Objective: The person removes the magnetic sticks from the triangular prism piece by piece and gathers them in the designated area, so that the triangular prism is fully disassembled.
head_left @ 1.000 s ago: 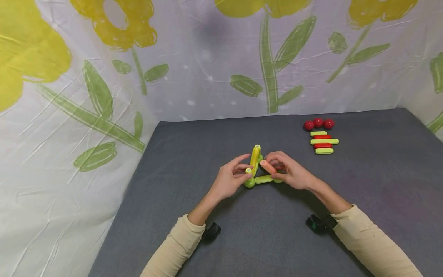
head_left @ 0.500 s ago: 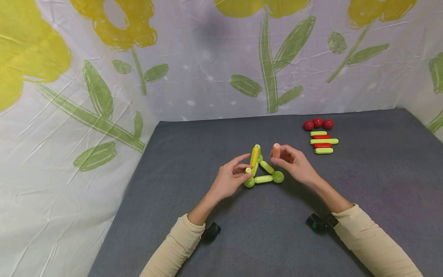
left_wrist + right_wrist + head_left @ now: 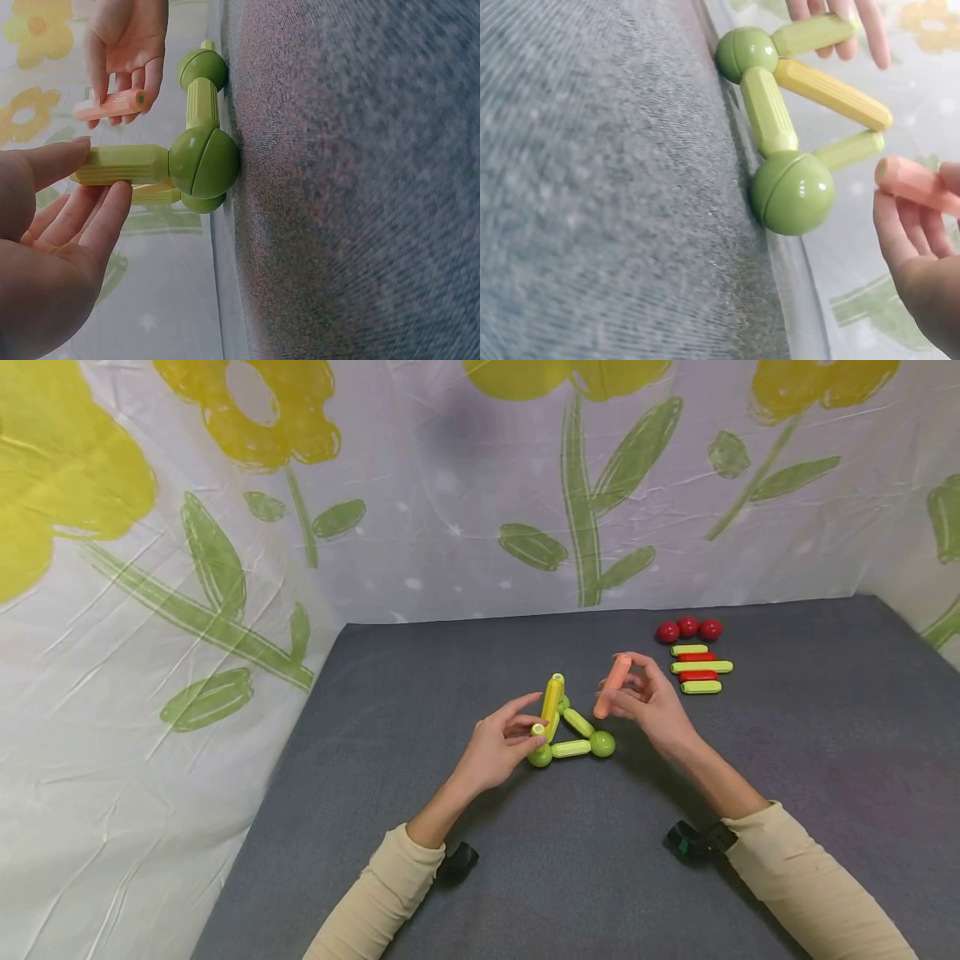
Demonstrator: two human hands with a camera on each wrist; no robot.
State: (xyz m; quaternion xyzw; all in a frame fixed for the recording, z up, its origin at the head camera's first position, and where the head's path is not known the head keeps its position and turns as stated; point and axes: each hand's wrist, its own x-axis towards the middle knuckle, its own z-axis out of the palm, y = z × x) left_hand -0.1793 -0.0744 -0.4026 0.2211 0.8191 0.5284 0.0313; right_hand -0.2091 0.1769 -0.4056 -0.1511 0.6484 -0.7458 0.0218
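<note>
The right hand (image 3: 651, 703) pinches an orange rod (image 3: 612, 686) between thumb and fingers, holding it tilted in the air just right of the frame (image 3: 570, 737) and clear of it. The frame sits on the grey mat (image 3: 787, 760) — three green balls joined by light green rods into a flat triangle, with two rods rising from it. The left hand (image 3: 498, 745) pinches the short upright rod (image 3: 538, 732) standing on the near-left ball (image 3: 539, 756); a yellow rod (image 3: 552, 700) leans up just beside it. The near-right ball (image 3: 602, 743) lies below the orange rod, untouched. The two hands are apart, one on either side of the frame.

Near the mat's far right — well apart from the hands — lie three red balls (image 3: 688, 628) in a row, and in front of them a stack of spare rods (image 3: 701, 667), green and red alternating.
</note>
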